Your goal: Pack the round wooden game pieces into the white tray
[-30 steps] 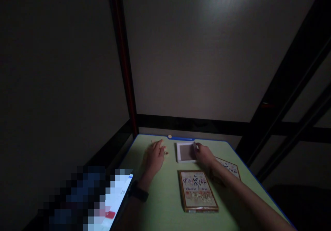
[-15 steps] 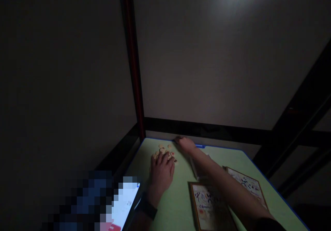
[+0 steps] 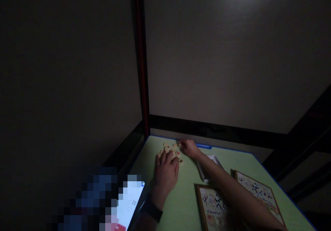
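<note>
Round, pale wooden Chinese chess pieces [image 3: 167,148] lie in a loose cluster near the table's far left corner, some bearing red or dark marks. My left hand [image 3: 167,172] rests palm down over the near side of the cluster, fingers spread and touching several pieces, which it partly hides. Just right of the cluster, my right hand [image 3: 190,148] is closed, with a chess piece [image 3: 180,146] at its fingertips by the table's far edge. Beneath my right forearm sits an open, shallow tray-like box [image 3: 203,172], partly covered by the arm.
Two flat boxes with Chinese writing, one nearer [image 3: 210,207] and one at right [image 3: 258,193], lie on the green table [image 3: 181,203]. A blue strip [image 3: 204,146] marks the far edge. At lower left glows a partly blurred screen [image 3: 126,203]. Walls [image 3: 207,68] stand behind.
My right hand has come back slightly from the far edge toward the cluster, and a piece now shows at its fingertips. My left hand stays on the pieces. The view has shifted slightly.
</note>
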`<state>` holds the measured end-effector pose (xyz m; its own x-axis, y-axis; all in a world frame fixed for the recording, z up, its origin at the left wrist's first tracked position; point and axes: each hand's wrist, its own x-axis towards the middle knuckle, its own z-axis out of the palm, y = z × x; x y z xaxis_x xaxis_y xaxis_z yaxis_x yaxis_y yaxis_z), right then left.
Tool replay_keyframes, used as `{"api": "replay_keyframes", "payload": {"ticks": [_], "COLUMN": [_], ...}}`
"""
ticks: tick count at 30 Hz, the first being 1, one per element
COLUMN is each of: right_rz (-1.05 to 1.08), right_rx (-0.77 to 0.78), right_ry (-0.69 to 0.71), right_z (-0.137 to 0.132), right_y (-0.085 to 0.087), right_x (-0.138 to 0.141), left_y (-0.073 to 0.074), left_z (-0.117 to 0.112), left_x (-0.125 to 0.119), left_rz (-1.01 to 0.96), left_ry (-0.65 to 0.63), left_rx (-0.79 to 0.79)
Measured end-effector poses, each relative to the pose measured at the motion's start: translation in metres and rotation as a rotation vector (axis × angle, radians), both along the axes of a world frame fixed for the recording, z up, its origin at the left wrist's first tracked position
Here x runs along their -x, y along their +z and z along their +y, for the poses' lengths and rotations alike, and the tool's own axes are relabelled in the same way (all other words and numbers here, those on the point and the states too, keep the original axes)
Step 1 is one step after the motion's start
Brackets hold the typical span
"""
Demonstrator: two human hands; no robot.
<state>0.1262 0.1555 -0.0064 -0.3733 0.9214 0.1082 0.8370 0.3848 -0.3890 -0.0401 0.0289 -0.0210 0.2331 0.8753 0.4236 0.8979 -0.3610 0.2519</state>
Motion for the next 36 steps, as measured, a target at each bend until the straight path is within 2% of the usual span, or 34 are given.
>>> {"api": "replay_keyframes", "payload": {"ticks": [4,8,11,14,17,20,22,24,28,32,34,36], "right_rz": [0.156,0.223,0.22,0.19,0.14,0.079,-0.02,-0.044,0.005,0.024,-0.02,-0.094], "right_rx": [0.064,0.07,0.06,0.038,0.02,-0.002,-0.019,-0.005,0.031,-0.044,-0.088,-0.07], "right_ry": [0.001,-0.025,-0.04,-0.03,-0.007,0.04,0.181,0.195,0.102,-0.071,-0.172,-0.255], "right_z": [0.011,0.017,0.016,0.008,-0.016,-0.058,-0.089,-0.113,-0.139,-0.161,-0.179,-0.198], "right_y": [-0.011,-0.016,-0.01,0.006,0.025,0.039,0.042,0.041,0.031,0.026,0.023,0.016], "right_x": [-0.003,0.001,0.003,-0.007,-0.032,-0.067,-0.089,-0.106,-0.119,-0.127,-0.142,-0.164], "left_y": [0.001,0.002,0.007,0.012,0.016,0.017,0.017,0.018,0.023,0.025,0.024,0.022], "left_z": [-0.001,0.001,0.002,-0.002,-0.016,-0.036,-0.048,-0.057,-0.064,-0.063,-0.062,-0.061], "left_x": [-0.001,-0.001,-0.002,-0.008,-0.02,-0.035,-0.043,-0.047,-0.048,-0.046,-0.046,-0.047], "left_rz": [-0.028,-0.031,-0.046,-0.109,-0.169,-0.204,-0.222,-0.215,-0.128,-0.045,-0.021,0.003], "left_ry": [-0.02,-0.015,-0.021,-0.073,-0.248,-0.479,-0.581,-0.643,-0.692,-0.685,-0.665,-0.645], "left_rx": [0.011,-0.02,-0.047,-0.091,-0.091,-0.025,0.029,0.086,0.177,0.225,0.242,0.254]}}
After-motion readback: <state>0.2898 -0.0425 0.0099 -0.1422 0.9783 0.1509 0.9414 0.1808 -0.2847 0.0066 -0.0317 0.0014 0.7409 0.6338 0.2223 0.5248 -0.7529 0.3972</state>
